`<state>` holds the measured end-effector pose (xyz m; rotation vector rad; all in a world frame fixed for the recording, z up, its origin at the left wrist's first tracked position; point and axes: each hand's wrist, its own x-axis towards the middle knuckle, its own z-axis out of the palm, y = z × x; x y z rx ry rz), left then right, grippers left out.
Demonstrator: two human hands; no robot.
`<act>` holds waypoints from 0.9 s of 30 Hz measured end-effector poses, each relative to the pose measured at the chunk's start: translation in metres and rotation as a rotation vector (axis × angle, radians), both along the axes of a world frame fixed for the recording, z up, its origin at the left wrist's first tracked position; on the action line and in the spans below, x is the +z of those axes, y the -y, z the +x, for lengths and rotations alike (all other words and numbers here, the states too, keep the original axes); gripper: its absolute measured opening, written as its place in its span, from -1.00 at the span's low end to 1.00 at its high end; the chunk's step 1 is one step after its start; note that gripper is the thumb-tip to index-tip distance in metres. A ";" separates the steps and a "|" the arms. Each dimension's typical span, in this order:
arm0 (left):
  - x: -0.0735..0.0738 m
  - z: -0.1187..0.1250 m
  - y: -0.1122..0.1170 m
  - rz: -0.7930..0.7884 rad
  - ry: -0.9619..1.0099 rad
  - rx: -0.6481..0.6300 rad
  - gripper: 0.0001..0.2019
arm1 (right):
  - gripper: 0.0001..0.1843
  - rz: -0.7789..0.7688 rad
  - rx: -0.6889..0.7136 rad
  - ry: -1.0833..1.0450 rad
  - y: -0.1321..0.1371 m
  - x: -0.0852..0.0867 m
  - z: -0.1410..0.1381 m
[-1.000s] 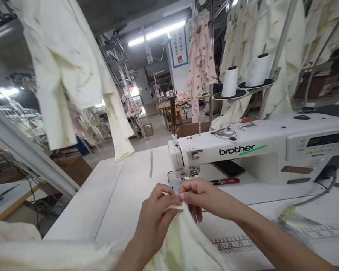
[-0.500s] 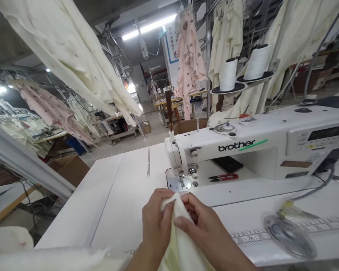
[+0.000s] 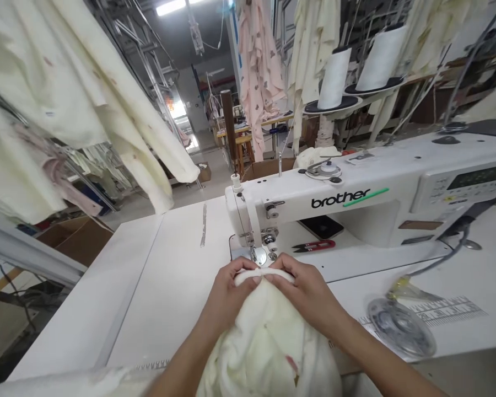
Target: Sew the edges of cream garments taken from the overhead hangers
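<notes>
Before a sewing machine (image 3: 380,220), left hand (image 3: 230,289) and right hand (image 3: 308,286) pinching cream cloth (image 3: 267,336), red snips (image 3: 323,245), phone (image 3: 322,226) beyond.

Left hand (image 3: 230,288) and right hand (image 3: 308,286), just in front of the sewing machine (image 3: 367,182): both bare, slim fingers (image 3: 287,264). Wrists (image 3: 210,320) bare. Forearms (image 3: 372,350) bare too, smooth, tapering toward the wrists. Nail detail too small to read.
</notes>
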<state>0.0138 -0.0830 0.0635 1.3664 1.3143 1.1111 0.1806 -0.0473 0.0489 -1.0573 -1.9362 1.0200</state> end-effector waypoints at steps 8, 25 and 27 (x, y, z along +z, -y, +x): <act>-0.026 -0.011 -0.024 -0.284 0.287 0.008 -0.67 | -0.78 -0.073 -0.018 -0.011 -0.022 -0.018 -0.008; -0.057 -0.014 -0.067 -0.059 -0.610 0.231 -0.80 | -0.87 0.067 -0.193 0.561 -0.070 -0.040 -0.039; -0.057 -0.011 -0.070 -0.075 -0.629 0.247 -0.81 | -0.86 0.082 -0.203 0.582 -0.073 -0.041 -0.037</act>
